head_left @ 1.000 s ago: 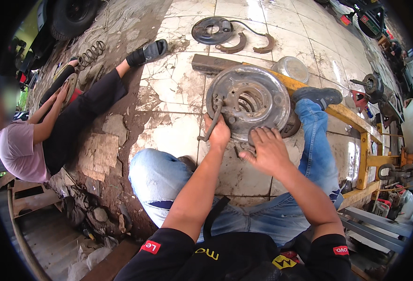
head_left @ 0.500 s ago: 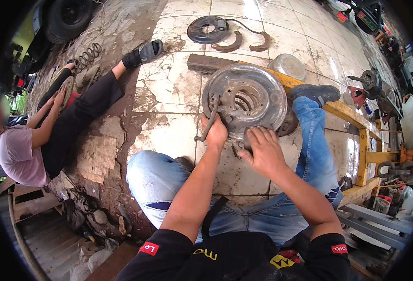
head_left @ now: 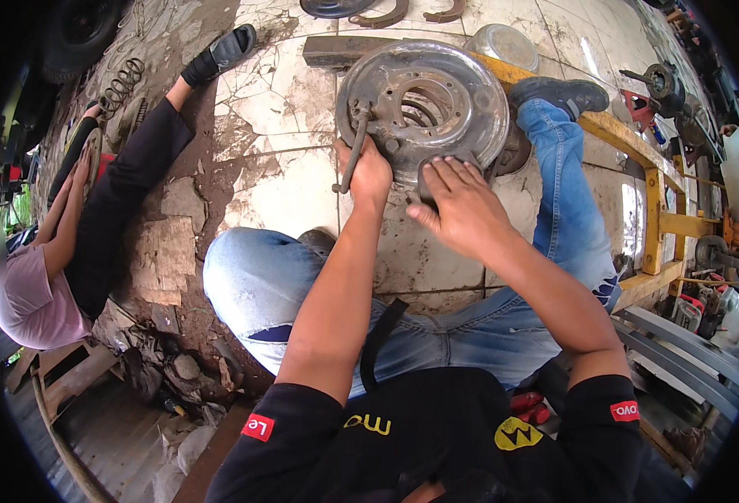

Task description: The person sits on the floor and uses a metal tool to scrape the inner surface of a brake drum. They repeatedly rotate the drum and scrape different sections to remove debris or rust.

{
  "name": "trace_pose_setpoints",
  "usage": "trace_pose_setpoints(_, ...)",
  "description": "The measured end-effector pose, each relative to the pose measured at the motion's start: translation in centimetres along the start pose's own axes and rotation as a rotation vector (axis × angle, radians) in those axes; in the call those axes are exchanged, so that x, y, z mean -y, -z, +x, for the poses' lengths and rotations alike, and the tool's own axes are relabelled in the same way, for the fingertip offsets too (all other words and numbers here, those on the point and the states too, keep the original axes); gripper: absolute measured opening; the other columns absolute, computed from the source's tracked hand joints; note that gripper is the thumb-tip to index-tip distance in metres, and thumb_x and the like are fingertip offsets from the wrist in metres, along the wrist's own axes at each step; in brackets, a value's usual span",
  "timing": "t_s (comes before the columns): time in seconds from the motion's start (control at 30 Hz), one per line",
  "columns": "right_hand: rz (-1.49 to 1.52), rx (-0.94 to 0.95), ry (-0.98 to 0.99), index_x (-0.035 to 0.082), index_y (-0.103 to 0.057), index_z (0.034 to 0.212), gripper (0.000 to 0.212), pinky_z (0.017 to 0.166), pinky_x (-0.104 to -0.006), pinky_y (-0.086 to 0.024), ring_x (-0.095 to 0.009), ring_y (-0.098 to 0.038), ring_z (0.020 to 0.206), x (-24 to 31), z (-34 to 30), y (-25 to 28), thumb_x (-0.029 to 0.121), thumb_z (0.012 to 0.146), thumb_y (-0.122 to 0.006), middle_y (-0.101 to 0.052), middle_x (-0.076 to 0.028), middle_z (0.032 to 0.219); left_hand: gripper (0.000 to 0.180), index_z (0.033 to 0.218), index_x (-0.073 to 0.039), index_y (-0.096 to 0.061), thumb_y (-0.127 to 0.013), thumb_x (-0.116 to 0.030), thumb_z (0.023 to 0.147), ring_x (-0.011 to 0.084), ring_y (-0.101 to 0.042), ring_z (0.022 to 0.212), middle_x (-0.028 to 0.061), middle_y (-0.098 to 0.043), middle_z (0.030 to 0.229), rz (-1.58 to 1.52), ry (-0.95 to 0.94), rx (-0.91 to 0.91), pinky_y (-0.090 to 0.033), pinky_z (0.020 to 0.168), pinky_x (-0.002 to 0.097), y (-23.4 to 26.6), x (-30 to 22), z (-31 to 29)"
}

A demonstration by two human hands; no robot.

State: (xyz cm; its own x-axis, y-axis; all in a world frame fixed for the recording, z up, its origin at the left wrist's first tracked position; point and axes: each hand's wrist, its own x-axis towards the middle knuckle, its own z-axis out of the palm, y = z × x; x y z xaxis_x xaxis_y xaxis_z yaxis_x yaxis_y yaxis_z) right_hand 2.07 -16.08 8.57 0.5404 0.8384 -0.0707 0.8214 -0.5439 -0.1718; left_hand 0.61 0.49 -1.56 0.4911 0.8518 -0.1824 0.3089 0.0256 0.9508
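Observation:
A round, dark metal brake backing plate with a large central hole leans tilted in front of me. My left hand is closed around its lower left edge, beside a bent metal rod fixed to the plate. At the lower rim, my right hand presses a dark flat pad against the metal. Its fingers lie together over the pad with the thumb apart; the pad's exact kind is mostly hidden under the palm. A coil spring shows through the plate's hole.
Behind the plate lie a metal bar, a round metal cover and curved brake shoes. A yellow steel frame runs along the right. At the left, another person sits holding a round part. Tiles cover the floor.
My view has tilted, so the floor items sit higher in the picture. My right hand has slid slightly along the plate's lower rim with the pad. The left hand keeps its grip.

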Motion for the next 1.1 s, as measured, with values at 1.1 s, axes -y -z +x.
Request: trace_pose_setpoints(1.1, 0.038, 0.158, -0.055, -0.010, -0.058, 0.121, 0.079, 0.108, -0.0458, -0.037, -0.039, -0.055, 0.121, 0.7, 1.2, 1.6, 0.062, 0.097, -0.035, -0.060, -0.028, 0.124, 0.034, 0.110, 0.007, -0.050, -0.052, -0.024, 0.097, 0.0460, -0.059, 0.099, 0.0311, -0.061, 0.102, -0.040, -0.020, -0.030, -0.045, 0.089, 0.0499, 0.2, 1.1, 0.0)
